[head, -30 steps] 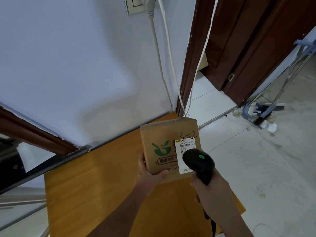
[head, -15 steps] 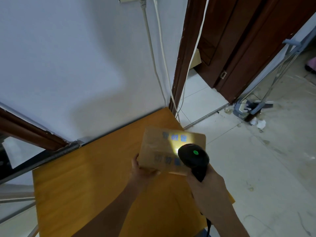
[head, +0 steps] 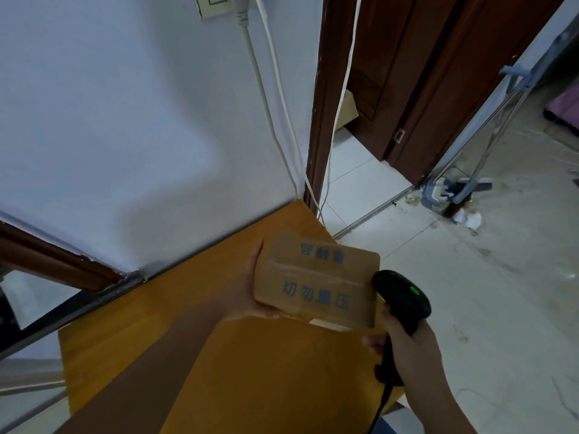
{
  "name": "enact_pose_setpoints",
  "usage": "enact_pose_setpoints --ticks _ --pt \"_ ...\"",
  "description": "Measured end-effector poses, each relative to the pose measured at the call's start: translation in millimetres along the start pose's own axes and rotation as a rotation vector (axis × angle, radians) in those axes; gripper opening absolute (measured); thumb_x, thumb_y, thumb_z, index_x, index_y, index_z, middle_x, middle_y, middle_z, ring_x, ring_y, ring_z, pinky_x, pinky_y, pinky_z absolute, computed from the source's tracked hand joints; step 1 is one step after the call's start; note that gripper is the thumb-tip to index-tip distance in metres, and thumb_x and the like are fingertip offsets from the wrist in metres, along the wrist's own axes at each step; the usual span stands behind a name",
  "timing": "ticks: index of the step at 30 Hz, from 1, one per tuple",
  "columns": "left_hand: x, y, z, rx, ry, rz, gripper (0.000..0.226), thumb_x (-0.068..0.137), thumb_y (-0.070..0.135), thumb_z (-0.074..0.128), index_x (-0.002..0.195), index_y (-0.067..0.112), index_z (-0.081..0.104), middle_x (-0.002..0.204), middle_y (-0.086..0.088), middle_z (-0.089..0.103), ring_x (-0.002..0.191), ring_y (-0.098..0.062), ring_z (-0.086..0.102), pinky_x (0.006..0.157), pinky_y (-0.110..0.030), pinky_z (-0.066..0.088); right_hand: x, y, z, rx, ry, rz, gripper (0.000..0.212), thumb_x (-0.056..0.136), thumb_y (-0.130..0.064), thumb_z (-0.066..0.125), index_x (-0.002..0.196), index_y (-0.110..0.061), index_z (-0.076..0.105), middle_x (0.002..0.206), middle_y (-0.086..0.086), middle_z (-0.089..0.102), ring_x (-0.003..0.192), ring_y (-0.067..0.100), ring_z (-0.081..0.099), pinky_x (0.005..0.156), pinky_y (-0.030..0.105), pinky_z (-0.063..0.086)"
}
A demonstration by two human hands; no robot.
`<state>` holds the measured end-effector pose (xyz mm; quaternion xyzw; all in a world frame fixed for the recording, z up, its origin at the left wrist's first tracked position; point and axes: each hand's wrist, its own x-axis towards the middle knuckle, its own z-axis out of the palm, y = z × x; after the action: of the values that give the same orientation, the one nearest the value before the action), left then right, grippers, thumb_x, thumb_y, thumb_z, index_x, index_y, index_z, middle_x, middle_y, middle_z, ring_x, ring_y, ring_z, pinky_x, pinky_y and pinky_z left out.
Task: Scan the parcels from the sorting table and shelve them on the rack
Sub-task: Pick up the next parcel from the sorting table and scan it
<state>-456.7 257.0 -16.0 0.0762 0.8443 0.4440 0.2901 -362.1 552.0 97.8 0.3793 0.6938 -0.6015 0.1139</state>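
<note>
A small brown cardboard parcel (head: 316,280) with blue printed characters and a taped seam is held above the orange sorting table (head: 131,333). My left hand (head: 250,289) grips its left end, thumb at the near edge. My right hand (head: 410,346) grips the handle of a black barcode scanner (head: 401,296), whose green light is lit; its head sits just right of the parcel. The white shipping label is turned out of sight; only a white corner shows under the parcel's near edge.
A white wall (head: 125,120) backs the table, with white cables (head: 275,120) hanging from a socket. A dark wooden door frame (head: 326,104) and door stand right of it. A mop base (head: 451,192) and paper scraps lie on the tiled floor at right.
The parcel has been turned from its labelled face to the face with blue characters. The scanner's bright beam has gone off and the scanner has shifted to the parcel's right side.
</note>
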Motion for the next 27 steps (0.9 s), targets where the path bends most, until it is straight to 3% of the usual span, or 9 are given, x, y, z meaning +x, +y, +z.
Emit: enact_pose_setpoints --ticks 3,8,11,14,17,19,23,25,27 --pt "11.5 16.6 -12.2 0.077 -0.030 0.063 0.162 0.048 0.062 0.100 0.153 0.065 -0.024 0.171 0.017 0.021 0.155 -0.013 0.031 0.124 -0.051 0.036 2.3 1.8 2.7 -0.018 -0.039 0.021 0.015 0.094 -0.022 0.067 0.105 -0.015 0.060 0.066 0.016 0.075 0.059 0.029 0.068 0.062 0.036 0.056" --pt "-3.0 39.3 2.8 0.152 -0.019 0.096 0.153 0.059 0.055 0.097 0.159 0.053 -0.019 0.166 0.015 0.025 0.147 -0.011 0.038 0.120 -0.044 0.039 -1.1 -2.3 -0.4 -0.036 0.002 -0.031 0.009 0.093 -0.018 0.066 0.099 -0.014 0.059 0.057 0.013 0.071 0.050 0.024 0.062 0.053 0.030 0.051" --pt "-32.8 36.7 18.1 0.162 0.070 0.110 0.142 0.069 0.059 0.091 0.164 0.042 -0.012 0.158 0.015 0.026 0.140 -0.009 0.039 0.116 -0.046 0.044 -3.4 -1.3 -6.0 -0.079 -0.002 -0.052 0.016 0.093 -0.017 0.065 0.101 -0.004 0.061 0.059 0.018 0.070 0.048 0.025 0.060 0.055 0.031 0.050" --pt "-67.9 20.8 31.0 0.018 0.213 0.133 0.134 0.065 0.070 0.089 0.163 0.045 0.002 0.154 0.020 0.022 0.144 -0.010 0.037 0.118 -0.049 0.045 -13.9 -0.2 -5.7 -0.107 -0.047 -0.070 0.011 0.093 -0.015 0.064 0.096 -0.006 0.060 0.058 0.021 0.069 0.048 0.027 0.058 0.057 0.034 0.050" --pt "-93.9 1.6 39.3 -0.028 0.349 0.178 0.132 0.061 0.074 0.088 0.157 0.055 -0.002 0.168 0.028 -0.002 0.161 -0.009 0.010 0.129 -0.049 0.026 -25.7 4.2 2.2 -0.127 -0.096 -0.070 0.010 0.094 -0.014 0.064 0.101 -0.010 0.058 0.055 0.020 0.068 0.046 0.026 0.060 0.053 0.033 0.051" --pt "-108.9 -9.4 43.3 -0.019 0.335 0.206 0.134 0.064 0.079 0.084 0.156 0.056 -0.011 0.168 0.031 -0.015 0.162 -0.003 -0.009 0.131 -0.055 0.017 -30.6 9.6 7.4 -0.142 -0.124 -0.052 0.015 0.094 -0.015 0.064 0.107 -0.011 0.057 0.055 0.019 0.068 0.044 0.025 0.059 0.051 0.032 0.051" --pt "-142.1 -14.0 39.9 -0.070 0.343 0.243 0.132 0.063 0.077 0.086 0.158 0.048 -0.001 0.168 0.004 0.008 0.158 -0.022 0.022 0.124 -0.054 0.035 -46.4 15.5 11.0 -0.139 -0.175 -0.034 0.015 0.095 -0.015 0.064 0.106 -0.006 0.059 0.053 0.019 0.065 0.049 0.029 0.057 0.053 0.035 0.050" --pt "-158.4 -5.9 35.7 -0.068 0.382 0.255 0.130 0.063 0.082 0.081 0.159 0.051 0.001 0.164 0.005 0.015 0.153 -0.019 0.029 0.123 -0.036 0.037 -58.0 15.4 11.4 -0.136 -0.202 -0.040 0.013 0.095 -0.015 0.064 0.103 -0.007 0.059 0.053 0.019 0.064 0.051 0.030 0.057 0.055 0.036 0.048" --pt "-174.7 1.6 31.3 -0.015 0.447 0.253 0.135 0.062 0.085 0.079 0.164 0.048 -0.002 0.167 0.007 0.019 0.154 -0.017 0.031 0.121 -0.040 0.038 -72.2 11.5 13.0 -0.134 -0.214 -0.059 0.013 0.095 -0.016 0.064 0.104 -0.008 0.059 0.055 0.019 0.065 0.052 0.029 0.058 0.056 0.035 0.049"
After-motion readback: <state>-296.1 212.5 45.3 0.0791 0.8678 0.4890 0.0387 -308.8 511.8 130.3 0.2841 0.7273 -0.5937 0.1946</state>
